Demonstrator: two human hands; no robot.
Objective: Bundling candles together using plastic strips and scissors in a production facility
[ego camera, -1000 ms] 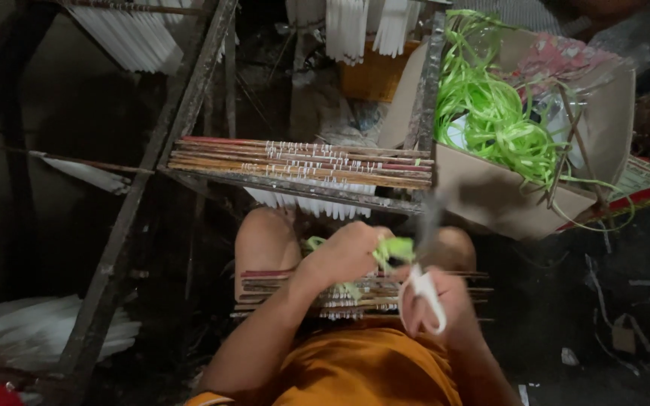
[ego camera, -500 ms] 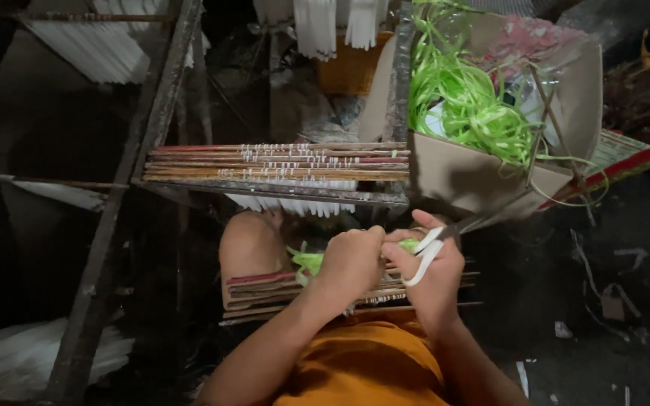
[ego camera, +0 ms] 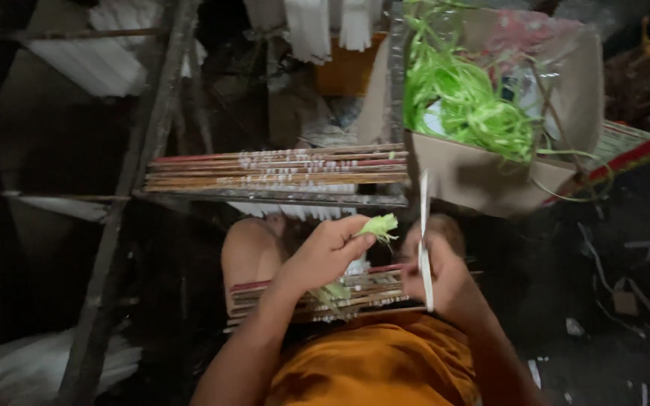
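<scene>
My left hand (ego camera: pixel 326 256) pinches a small bundle of green strands (ego camera: pixel 378 225), whose cut tip sticks up past my fingertips. More green strand hangs below the hand over the woven bars. My right hand (ego camera: pixel 438 274) grips white-handled scissors (ego camera: pixel 424 240), blades pointing up, just to the right of the green tip and apart from it. Both hands hover over a near stack of wooden loom bars (ego camera: pixel 317 293) wound with white thread, resting across my lap. A second stack of bars (ego camera: pixel 280 169) lies farther off on the frame.
A cardboard box (ego camera: pixel 490 177) holding loose green strands (ego camera: pixel 464 101) stands at the upper right. Dark wooden frame posts (ego camera: pixel 126 195) run diagonally on the left. White thread bundles (ego camera: pixel 325 26) hang at the top. Scraps litter the dark floor (ego camera: pixel 611 301) at the right.
My right hand has turned the scissors upright and drawn them away from the green bundle. The left hand has lifted the green tip slightly. The view has shifted a little.
</scene>
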